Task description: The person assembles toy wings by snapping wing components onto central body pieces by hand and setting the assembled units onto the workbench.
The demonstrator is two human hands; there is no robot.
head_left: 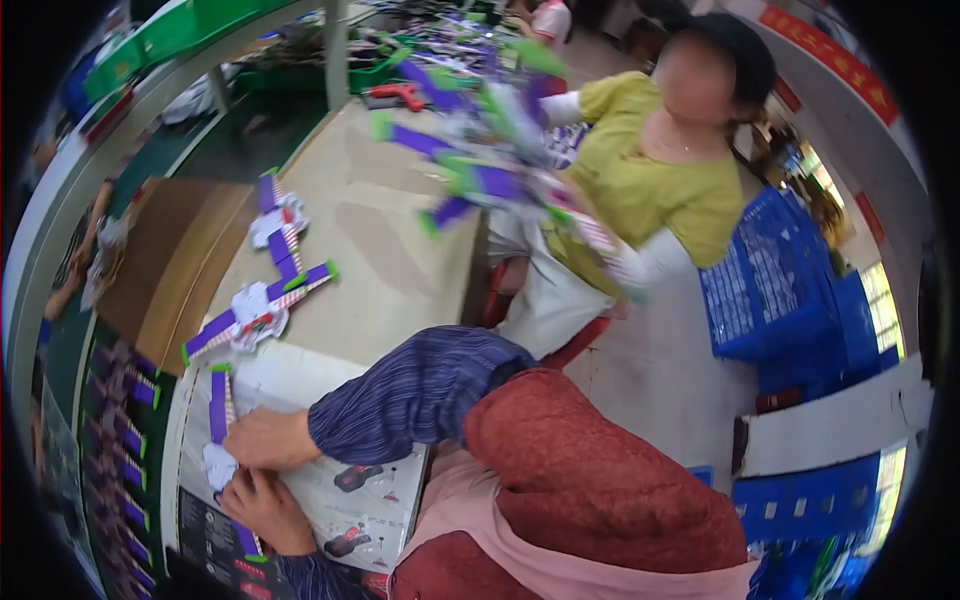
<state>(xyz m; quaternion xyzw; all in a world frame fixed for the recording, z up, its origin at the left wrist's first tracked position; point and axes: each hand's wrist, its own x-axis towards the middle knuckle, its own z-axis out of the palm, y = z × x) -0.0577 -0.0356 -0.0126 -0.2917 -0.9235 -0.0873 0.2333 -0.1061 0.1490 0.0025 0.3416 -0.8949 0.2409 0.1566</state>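
Observation:
A winged toy piece [219,466], with a white body and purple wings with green tips, lies under my hands on the printed board [350,450]. My right hand [268,438] is the upper one, its fingers bent down over the white body beside one wing. Just below, my left hand [268,510] has its fingers curled against the body and covers part of the other wing. The exact grip is hidden under the fingers. Two like winged pieces [262,312] lie beyond my hands on the pale table [370,260].
A co-worker in a yellow top [650,150] holds a blurred bunch of winged pieces [480,150] over the table. A brown cardboard sheet [180,260] lies at the left. Several winged pieces line a green belt [125,450]. A red tool [395,96] rests at the back. Blue crates [770,280] stand right.

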